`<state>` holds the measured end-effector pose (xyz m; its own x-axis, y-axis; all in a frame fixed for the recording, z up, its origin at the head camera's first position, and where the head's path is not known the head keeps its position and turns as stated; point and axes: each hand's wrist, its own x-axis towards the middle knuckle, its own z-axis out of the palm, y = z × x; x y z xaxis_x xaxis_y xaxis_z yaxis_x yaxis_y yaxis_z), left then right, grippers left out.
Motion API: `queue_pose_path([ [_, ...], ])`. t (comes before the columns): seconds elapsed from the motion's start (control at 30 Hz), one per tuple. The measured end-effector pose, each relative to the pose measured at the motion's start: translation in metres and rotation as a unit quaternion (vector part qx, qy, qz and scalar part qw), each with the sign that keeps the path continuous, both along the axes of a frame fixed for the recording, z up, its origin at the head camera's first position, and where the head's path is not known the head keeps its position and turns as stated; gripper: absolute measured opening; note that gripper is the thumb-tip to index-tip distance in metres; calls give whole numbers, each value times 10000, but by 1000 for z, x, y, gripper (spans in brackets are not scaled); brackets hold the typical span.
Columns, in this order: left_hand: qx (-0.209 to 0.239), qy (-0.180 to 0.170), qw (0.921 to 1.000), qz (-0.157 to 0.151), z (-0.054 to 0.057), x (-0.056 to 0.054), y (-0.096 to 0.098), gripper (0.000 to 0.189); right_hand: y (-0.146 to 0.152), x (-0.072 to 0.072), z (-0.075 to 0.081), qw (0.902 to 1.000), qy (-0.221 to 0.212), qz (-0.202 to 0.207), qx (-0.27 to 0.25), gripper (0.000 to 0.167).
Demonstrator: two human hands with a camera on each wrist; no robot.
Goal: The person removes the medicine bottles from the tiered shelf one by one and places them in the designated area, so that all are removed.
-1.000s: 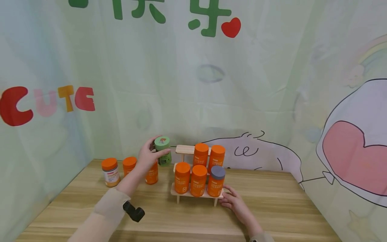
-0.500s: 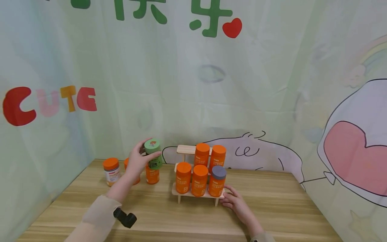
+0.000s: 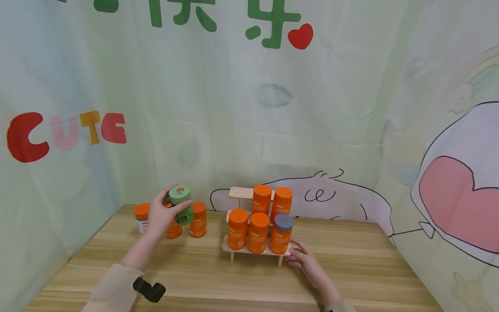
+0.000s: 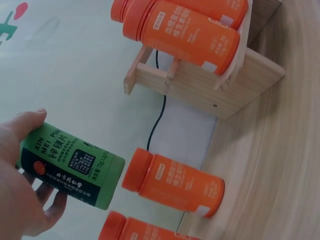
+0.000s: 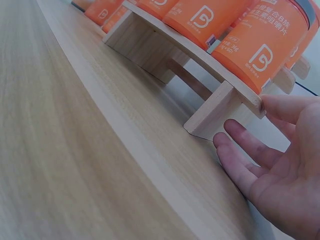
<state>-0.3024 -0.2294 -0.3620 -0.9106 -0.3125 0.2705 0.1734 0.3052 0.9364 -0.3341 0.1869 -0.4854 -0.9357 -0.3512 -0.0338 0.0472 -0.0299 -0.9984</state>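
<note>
My left hand (image 3: 157, 214) grips a green jar (image 3: 185, 214) with a green lid, raised at the left among the orange jars. In the left wrist view the green jar (image 4: 72, 167) is tilted, its base near the lid of a standing orange jar (image 4: 175, 185). My right hand (image 3: 309, 265) is at the right end of a stepped wooden rack (image 3: 241, 193). The right wrist view has one digit of that hand (image 5: 285, 170) touching the lower shelf's end (image 5: 254, 102), the other fingers loosely extended below. Beside it stands an orange jar with a grey-blue lid (image 3: 281, 238).
Several orange jars (image 3: 238, 229) fill the rack's lower step, and more stand higher up. Left of the rack, an orange jar (image 3: 199, 223), another partly hidden one, and a white-labelled jar (image 3: 142, 216) stand on the wooden table (image 3: 202, 277). A printed curtain (image 3: 234, 143) hangs behind.
My left hand has carried the green jar leftward and somewhat lower, away from the rack, uncovering the nearest loose orange jar. My right hand has stayed at the rack's end.
</note>
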Motion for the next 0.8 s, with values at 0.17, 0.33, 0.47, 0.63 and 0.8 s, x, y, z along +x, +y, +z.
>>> queue_pose_path([
  [0.17, 29, -15, 9996, 290, -8, 5, -10, 75, -1, 0, 0, 10000, 22, -30, 25, 55],
  [0.33, 117, -116, 9987, 489, -16, 11, -17, 75, -1, 1, 1, 10000, 21, -40, 32, 54],
  [0.47, 128, -229, 9972, 705, -22, 15, -23, 73, 0, 0, 2, 10000, 2, -27, 62, 55],
  [0.63, 55, -298, 9943, 1019, -29, 18, -29, 72, 0, 0, 3, 10000, -13, -32, 84, 56],
  [0.8, 144, -381, 9921, 1187, -38, 20, -35, 71, -2, 0, 2, 10000, -25, -50, 83, 55],
])
